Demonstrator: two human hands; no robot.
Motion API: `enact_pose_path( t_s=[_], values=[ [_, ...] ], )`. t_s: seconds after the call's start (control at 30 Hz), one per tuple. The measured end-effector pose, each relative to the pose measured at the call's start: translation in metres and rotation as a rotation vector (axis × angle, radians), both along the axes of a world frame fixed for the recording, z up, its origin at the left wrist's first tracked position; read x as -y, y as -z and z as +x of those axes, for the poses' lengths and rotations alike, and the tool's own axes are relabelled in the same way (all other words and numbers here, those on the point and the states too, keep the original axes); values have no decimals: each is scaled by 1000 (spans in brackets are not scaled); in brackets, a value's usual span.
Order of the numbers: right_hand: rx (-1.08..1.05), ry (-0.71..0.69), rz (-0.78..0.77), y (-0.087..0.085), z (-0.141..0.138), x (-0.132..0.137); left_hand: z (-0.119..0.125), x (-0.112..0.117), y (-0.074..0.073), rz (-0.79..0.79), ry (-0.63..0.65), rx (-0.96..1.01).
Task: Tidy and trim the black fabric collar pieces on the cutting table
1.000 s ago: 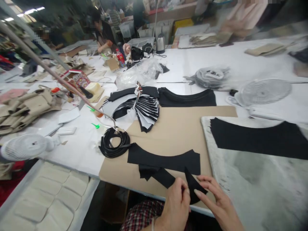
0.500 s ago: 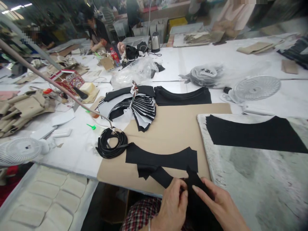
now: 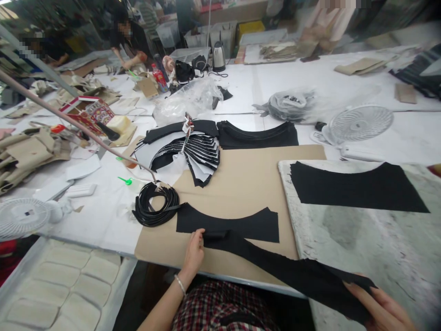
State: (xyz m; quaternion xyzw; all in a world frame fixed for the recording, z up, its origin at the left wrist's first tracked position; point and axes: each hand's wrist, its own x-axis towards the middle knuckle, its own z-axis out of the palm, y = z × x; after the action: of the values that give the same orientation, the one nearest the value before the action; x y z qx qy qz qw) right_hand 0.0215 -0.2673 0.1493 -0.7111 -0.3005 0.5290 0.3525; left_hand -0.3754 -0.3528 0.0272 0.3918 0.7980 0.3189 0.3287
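A long black fabric piece stretches between my two hands across the front edge of the table. My left hand pinches its left end, where the cloth is folded over. At lower right my right hand grips the other end, thumb on top and the other fingers partly hidden beneath. Just behind lies a flat black curved panel on the tan board, partly covered by the held piece. Left of that panel sits a coil of black strip.
Another black panel lies on the stained pale slab at right. Fanned black pieces and a black stack stand behind the board. Small white fans are at both sides. A thin pole slants across the left.
My hands have moved apart, the left one leftward and the right one to the lower right. The fabric that was bunched between them is now stretched out long.
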Motion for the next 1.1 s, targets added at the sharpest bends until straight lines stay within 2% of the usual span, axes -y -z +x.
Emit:
enact_pose_path(
  t_s=[0.1, 0.2, 0.37, 0.6, 0.8, 0.97, 1.1],
  values=[
    [8, 67, 2, 0, 0, -2, 5, -7, 2, 1, 22, -37],
    [20, 98, -13, -5, -2, -4, 7, -16, -2, 6, 66, -73],
    [86, 61, -20, -8, -4, -7, 10, -28, -8, 4, 183, -111],
    [141, 28, 33, 12, 13, -5, 17, -33, -11, -33, 208, -138],
    [209, 41, 63, 26, 27, -15, 15, -41, -18, -54, 228, -134],
    [184, 17, 69, 34, 34, -22, 21, -34, -13, -65, 339, -155],
    [146, 68, 42, 39, 38, -22, 28, -31, -7, -80, 329, -180]
  ],
)
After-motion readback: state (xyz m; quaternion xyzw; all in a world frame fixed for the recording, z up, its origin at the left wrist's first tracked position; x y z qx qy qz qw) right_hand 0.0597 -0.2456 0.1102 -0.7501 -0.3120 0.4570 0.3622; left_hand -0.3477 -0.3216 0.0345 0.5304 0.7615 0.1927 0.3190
